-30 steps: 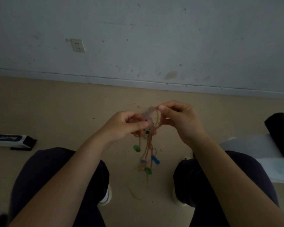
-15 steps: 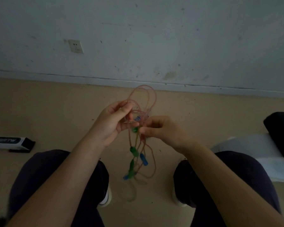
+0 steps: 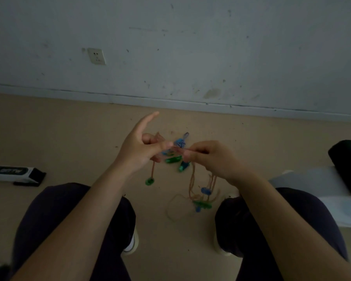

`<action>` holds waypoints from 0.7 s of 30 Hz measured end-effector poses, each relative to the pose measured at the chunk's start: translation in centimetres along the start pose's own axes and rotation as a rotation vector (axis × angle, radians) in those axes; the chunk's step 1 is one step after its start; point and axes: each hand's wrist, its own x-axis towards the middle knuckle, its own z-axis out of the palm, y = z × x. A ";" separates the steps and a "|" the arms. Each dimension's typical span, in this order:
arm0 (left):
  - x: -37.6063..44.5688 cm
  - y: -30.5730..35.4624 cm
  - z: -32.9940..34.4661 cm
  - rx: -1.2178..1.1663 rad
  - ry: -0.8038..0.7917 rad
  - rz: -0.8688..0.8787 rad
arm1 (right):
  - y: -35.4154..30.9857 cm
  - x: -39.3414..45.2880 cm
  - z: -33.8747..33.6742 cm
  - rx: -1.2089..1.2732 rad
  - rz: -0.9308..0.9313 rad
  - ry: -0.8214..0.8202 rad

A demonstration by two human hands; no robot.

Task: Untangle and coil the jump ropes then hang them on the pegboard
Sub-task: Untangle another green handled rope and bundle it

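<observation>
Ropes point(image 3: 193, 179): a tangle of thin orange-pink cords with green and blue handles, held in the air above the floor point(image 3: 69, 134) between the person's knees. Head view, dim and partly motion-blurred. Left hand point(image 3: 139, 148) pinches the tangle at its top between thumb and curled fingers; index finger sticks straight out, up and away, touching nothing. Right hand point(image 3: 209, 157) just beside it, fingers curled, pinching the cords at the same knot near a blue-and-white patterned piece point(image 3: 180, 141). One cord hangs from the left hand, ending in a green handle point(image 3: 149, 181). Two green handles point(image 3: 173, 159) lie between the hands. More cord loops drop below the right hand with a blue handle point(image 3: 206, 191) and a green one point(image 3: 202, 204). Whether the lowest loop touches the floor, cannot tell. Wall point(image 3: 190, 47) behind carries a socket point(image 3: 96, 56). A black-and-white box point(image 3: 14, 173) lies on the floor at left. White sheet point(image 3: 312, 185) and a dark object point(image 3: 349, 159) at right.
</observation>
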 end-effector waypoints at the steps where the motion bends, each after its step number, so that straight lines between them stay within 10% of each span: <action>1: 0.0 0.1 0.0 0.024 -0.011 0.013 | -0.2 -0.1 -0.4 0.010 -0.022 0.005; 9: -0.1 0.5 0.6 0.503 -0.009 0.096 | -0.6 -0.5 0.1 0.211 0.045 -0.052; 15: -1.0 1.0 1.2 0.428 -0.132 0.144 | -0.3 -0.3 0.2 0.124 -0.042 -0.016; 21: -0.3 0.8 0.4 0.456 0.146 0.011 | 0.4 0.0 -1.4 0.037 -0.154 0.160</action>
